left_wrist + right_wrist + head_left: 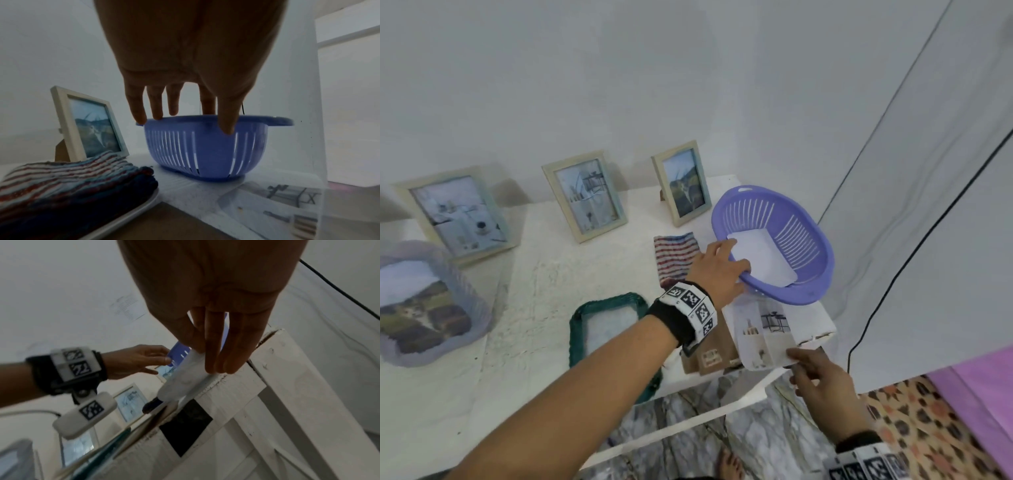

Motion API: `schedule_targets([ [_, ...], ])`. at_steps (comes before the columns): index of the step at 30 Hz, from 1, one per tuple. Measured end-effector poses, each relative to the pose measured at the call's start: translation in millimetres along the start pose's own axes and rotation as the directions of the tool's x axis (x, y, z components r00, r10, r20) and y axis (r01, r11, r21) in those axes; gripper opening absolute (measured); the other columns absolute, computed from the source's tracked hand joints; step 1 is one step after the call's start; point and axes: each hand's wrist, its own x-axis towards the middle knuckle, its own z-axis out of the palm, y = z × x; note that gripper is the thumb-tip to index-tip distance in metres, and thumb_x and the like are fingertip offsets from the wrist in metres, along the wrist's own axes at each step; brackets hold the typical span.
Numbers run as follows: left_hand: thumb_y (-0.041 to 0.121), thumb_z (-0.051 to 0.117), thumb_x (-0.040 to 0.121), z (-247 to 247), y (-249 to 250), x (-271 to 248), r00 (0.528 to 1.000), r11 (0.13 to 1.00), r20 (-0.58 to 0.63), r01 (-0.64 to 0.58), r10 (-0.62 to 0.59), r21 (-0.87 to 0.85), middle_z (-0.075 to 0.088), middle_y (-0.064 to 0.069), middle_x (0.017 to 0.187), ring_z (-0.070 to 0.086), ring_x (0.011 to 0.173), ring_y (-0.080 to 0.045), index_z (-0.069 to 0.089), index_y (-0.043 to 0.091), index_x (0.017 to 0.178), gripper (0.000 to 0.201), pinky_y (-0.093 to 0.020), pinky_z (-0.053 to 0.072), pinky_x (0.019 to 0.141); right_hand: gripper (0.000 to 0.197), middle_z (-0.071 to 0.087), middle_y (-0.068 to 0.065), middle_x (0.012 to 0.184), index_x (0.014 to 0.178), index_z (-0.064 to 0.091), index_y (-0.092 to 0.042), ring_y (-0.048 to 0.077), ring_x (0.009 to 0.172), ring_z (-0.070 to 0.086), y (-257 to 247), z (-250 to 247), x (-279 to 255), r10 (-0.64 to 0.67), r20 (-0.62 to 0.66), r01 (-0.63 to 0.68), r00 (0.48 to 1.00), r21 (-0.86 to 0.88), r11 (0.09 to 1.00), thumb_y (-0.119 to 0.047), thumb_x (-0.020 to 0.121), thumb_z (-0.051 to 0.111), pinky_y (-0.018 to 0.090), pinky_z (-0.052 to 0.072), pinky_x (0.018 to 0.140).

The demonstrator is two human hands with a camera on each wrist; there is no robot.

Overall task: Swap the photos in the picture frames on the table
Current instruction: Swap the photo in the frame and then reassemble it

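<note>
Left hand [717, 270] gripping basket [804, 219] rim, right hand [822, 380] pinching photo [760, 329]

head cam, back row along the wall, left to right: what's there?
Large picture frame → middle picture frame → small picture frame → purple basket, its near rim held by the left hand.

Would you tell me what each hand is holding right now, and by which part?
The left hand grips the purple basket by its near rim, thumb outside the wall. The right hand pinches the loose photo at its near corner.
</note>
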Motion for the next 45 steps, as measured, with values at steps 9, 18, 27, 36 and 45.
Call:
schedule_targets([
  [9, 0.039, 0.054, 0.095, -10, -17, 1, 0.987, 0.983, -0.131, -0.108, 0.089, -0.148, 0.031, -0.009, 0.151, 0.029, 0.136, -0.033, 0.057, 0.025, 0.124, 0.033, -0.046, 0.034, 0.107, 0.027, 0.063, -0.006, 0.073, 0.117, 0.067, -0.029, 0.017, 0.074, 0.062, -23, 7, 41, -0.126, 0.083, 0.149, 0.989, -0.418, 0.896, -0.021, 0.093, 0.055, 0.027, 0.042, 0.061],
  [18, 0.040, 0.059, 0.092, 14, -24, -16, 0.987, 0.985, -0.132, -0.110, 0.092, -0.131, 0.030, -0.007, 0.152, 0.024, 0.139, -0.029, 0.060, 0.027, 0.118, 0.029, -0.045, 0.040, 0.105, 0.036, 0.068, 0.005, 0.102, 0.124, 0.059, -0.036, 0.027, 0.101, 0.061, -17, 3, 70, 0.057, 0.178, 0.051, 0.982, -0.550, 0.834, -0.021, 0.093, 0.047, 0.033, 0.047, 0.077],
  [27, 0.042, 0.053, 0.095, 19, -29, -27, 0.994, 0.939, -0.105, -0.021, -0.016, -0.342, 0.013, -0.005, 0.160, 0.022, 0.144, -0.026, 0.046, 0.029, 0.137, 0.044, -0.041, 0.032, 0.113, 0.018, 0.065, 0.005, 0.071, 0.103, 0.070, -0.017, 0.034, 0.077, 0.065, -72, -97, 91, -0.138, -0.224, -0.006, 0.965, -0.543, 0.839, -0.020, 0.089, 0.059, 0.038, 0.050, 0.071],
  [36, 0.042, 0.054, 0.094, 25, -25, -29, 0.994, 0.929, -0.102, -0.008, -0.032, -0.371, 0.006, -0.001, 0.162, 0.024, 0.143, -0.027, 0.042, 0.030, 0.138, 0.047, -0.041, 0.032, 0.113, 0.042, 0.061, 0.001, 0.123, 0.128, 0.055, -0.024, 0.023, 0.115, 0.054, -175, -15, 223, -0.101, 0.394, 0.391, 0.913, -0.780, 0.488, -0.033, 0.088, 0.063, 0.033, 0.043, 0.091],
  [45, 0.039, 0.055, 0.093, 20, -30, -29, 0.999, 0.932, -0.036, 0.001, -0.015, -0.363, 0.004, 0.000, 0.162, 0.029, 0.140, -0.028, 0.040, 0.032, 0.140, 0.050, -0.043, 0.037, 0.110, 0.095, 0.050, 0.011, 0.133, 0.142, 0.035, -0.026, 0.034, 0.115, 0.055, -139, 42, 266, 0.143, 0.480, 0.445, 0.866, -0.868, 0.219, -0.037, 0.063, 0.086, 0.046, 0.053, 0.086],
])
